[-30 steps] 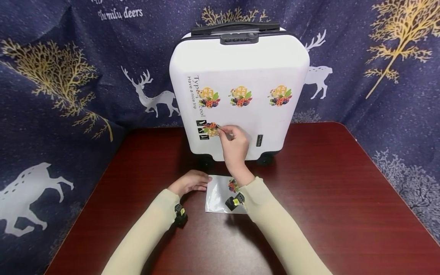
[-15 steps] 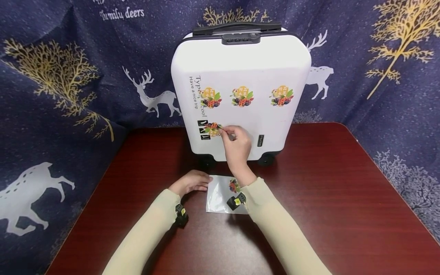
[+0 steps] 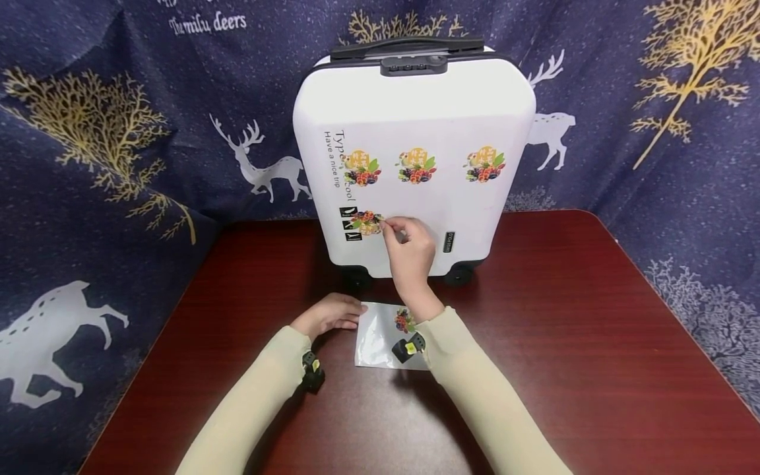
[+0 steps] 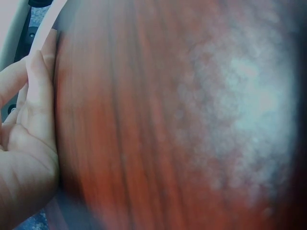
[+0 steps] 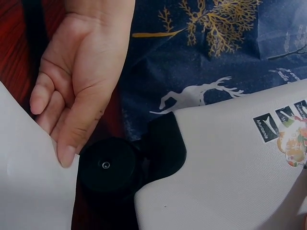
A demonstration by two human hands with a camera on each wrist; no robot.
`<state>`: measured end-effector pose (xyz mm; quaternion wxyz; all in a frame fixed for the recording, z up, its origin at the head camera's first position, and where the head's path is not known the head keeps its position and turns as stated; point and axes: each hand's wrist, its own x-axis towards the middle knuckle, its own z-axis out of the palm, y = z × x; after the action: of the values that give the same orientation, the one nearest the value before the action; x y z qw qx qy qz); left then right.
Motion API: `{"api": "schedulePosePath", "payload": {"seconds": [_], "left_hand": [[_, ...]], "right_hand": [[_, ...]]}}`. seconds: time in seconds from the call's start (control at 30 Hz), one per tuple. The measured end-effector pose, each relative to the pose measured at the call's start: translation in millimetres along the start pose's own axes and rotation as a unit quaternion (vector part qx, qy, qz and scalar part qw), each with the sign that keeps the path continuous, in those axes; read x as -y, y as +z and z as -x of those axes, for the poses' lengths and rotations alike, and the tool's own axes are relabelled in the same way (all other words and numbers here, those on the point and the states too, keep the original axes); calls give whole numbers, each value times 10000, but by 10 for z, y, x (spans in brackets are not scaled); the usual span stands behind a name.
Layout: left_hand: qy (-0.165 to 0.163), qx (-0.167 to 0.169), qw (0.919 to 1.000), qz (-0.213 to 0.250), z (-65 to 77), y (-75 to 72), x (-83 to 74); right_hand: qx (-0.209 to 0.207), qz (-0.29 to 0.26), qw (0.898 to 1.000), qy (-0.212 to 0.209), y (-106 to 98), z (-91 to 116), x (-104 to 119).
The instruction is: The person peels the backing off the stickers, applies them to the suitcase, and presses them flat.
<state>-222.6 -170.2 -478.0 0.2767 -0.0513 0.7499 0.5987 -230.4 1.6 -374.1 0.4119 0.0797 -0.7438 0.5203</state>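
My right hand (image 3: 410, 247) pinches the right edge of a fruit sticker (image 3: 365, 223) between thumb and forefinger. This sticker lies upside down against the lower left of a white suitcase (image 3: 427, 99), overlapping small black printed labels. In the right wrist view, the sticker (image 5: 290, 143) shows beside those labels. My left hand (image 3: 332, 313) is low on the table, gripping the left corner of a glossy sticker sheet (image 3: 374, 346). Its thumb overlaps the sheet (image 5: 38, 182) in the right wrist view, with the other fingers passing behind the edge. One fruit sticker (image 3: 404, 320) shows on the sheet.
Three upright fruit stickers, among them the middle one (image 3: 417, 166), run in a row across the suitcase. It stands on black wheels (image 3: 458, 274) at the back of a dark red table (image 3: 564, 330). A blue deer-print cloth (image 3: 255, 86) hangs behind.
The right fingertips have shifted very slightly to the right at the sticker's edge. The left hand and the sheet stay where they were.
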Motion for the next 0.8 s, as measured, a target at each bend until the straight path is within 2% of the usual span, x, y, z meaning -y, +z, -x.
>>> {"api": "schedulePosePath", "payload": {"seconds": [0.4, 0.6, 0.8], "left_hand": [[-20, -7, 10000, 3, -3, 1, 1], [-34, -25, 10000, 70, -6, 3, -2], [-27, 1, 9999, 134, -4, 5, 0]], "right_hand": [[-1, -369, 9993, 108, -18, 28, -25], [229, -499, 9978, 379, -73, 35, -20], [596, -503, 9961, 412, -138, 44, -14]]}}
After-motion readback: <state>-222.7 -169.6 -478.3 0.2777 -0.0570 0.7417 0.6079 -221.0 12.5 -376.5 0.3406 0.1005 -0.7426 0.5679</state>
